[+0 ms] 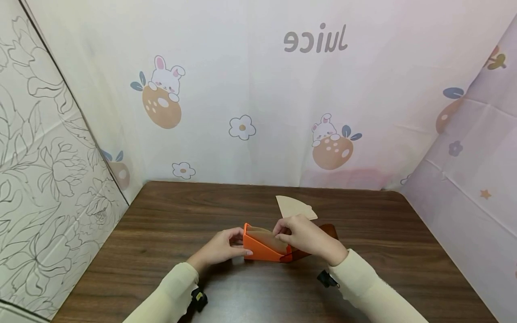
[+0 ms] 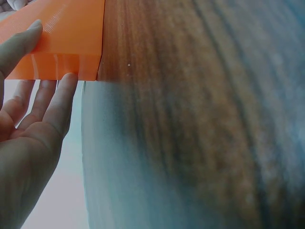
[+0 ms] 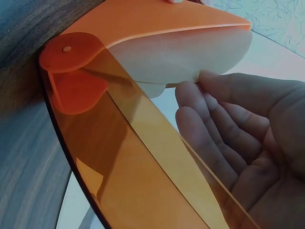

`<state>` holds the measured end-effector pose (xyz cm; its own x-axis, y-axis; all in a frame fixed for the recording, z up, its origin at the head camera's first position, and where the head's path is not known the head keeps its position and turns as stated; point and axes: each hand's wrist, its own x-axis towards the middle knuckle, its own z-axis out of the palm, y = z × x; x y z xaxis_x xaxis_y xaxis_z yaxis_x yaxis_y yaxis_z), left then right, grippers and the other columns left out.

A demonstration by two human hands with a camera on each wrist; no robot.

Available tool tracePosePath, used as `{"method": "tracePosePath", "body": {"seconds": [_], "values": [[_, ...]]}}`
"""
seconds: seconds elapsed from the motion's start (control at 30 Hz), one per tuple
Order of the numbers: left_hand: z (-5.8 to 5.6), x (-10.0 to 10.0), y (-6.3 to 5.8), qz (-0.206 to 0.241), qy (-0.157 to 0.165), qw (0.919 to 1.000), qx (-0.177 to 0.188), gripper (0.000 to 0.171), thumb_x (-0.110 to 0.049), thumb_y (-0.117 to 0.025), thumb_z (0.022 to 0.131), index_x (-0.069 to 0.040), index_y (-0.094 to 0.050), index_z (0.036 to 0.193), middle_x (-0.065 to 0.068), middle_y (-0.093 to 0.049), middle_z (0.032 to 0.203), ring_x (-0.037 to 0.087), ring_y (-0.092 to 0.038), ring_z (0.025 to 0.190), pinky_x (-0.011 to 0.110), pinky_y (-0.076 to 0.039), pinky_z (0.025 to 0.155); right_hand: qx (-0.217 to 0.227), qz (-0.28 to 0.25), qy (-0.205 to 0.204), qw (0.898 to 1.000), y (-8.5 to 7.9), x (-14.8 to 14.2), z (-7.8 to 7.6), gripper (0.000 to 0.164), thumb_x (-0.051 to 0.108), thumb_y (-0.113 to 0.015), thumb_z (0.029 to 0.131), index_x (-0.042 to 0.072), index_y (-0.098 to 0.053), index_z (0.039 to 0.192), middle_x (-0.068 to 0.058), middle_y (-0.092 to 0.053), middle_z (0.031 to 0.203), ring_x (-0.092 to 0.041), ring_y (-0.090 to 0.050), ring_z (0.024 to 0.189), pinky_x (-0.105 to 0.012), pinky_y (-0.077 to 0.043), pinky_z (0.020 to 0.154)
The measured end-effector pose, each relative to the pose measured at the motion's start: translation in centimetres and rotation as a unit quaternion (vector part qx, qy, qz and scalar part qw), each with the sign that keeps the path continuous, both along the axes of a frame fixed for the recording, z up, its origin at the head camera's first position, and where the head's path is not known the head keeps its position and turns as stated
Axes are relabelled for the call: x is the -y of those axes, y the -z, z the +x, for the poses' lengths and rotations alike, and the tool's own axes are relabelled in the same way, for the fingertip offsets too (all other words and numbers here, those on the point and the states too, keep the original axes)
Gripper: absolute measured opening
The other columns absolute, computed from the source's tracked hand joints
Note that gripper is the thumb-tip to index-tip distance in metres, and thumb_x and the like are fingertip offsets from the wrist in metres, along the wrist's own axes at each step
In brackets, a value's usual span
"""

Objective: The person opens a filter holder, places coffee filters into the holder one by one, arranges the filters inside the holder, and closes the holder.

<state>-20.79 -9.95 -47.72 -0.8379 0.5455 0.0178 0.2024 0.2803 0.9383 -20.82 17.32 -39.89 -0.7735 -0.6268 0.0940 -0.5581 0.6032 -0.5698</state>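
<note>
An orange coffee filter holder stands on the table with its smoky amber lid swung open to the right. Fan-shaped paper filters sit inside, their curved edges showing above the sloped wall. My left hand grips the tall left end of the holder, thumb on the near side and fingertips against the end wall. At the filters' upper edge, my right hand pinches paper between thumb and index finger, the other fingers curled loosely below. Behind that hand lies a pale tan paper filter, flat on the wood.
The dark wood table has rounded back corners. A printed curtain hangs behind it, with further patterned cloth on both sides. Small black devices are strapped at the wrists over cream sleeves.
</note>
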Motion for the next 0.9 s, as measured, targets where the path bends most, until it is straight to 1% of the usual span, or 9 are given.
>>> {"method": "tracePosePath", "body": {"seconds": [0.4,0.57,0.9], "values": [[0.02,0.03,0.23,0.005,0.002,1.0000,0.006,0.031,-0.016,-0.081,0.087,-0.008,-0.065,0.112,0.002,-0.069,0.109,0.018,-0.066,0.105,0.030,-0.054,0.090,0.010,0.009,-0.005,1.000,0.09,0.32,0.26,0.008,0.003,-0.073,0.091,0.011,-0.073,0.090,0.005,-0.066,0.077,-0.005,-0.055,0.064,-0.023,-0.052,0.059],[-0.05,0.04,0.43,0.005,0.003,1.0000,0.004,0.030,-0.016,-0.081,0.087,-0.008,-0.065,0.111,0.002,-0.069,0.108,0.018,-0.066,0.104,0.028,-0.054,0.090,0.012,0.012,-0.005,1.000,0.31,0.43,0.29,0.011,0.001,-0.072,0.091,0.012,-0.073,0.089,0.006,-0.067,0.077,-0.005,-0.057,0.066,-0.023,-0.052,0.061],[-0.05,0.04,0.41,0.008,0.005,1.0000,0.004,0.030,-0.015,-0.081,0.087,-0.008,-0.065,0.112,0.002,-0.069,0.108,0.018,-0.066,0.104,0.027,-0.054,0.089,0.019,0.026,0.005,0.999,0.32,0.38,0.40,0.010,0.002,-0.073,0.090,0.012,-0.072,0.089,0.008,-0.065,0.077,-0.006,-0.058,0.068,-0.023,-0.053,0.062]]}}
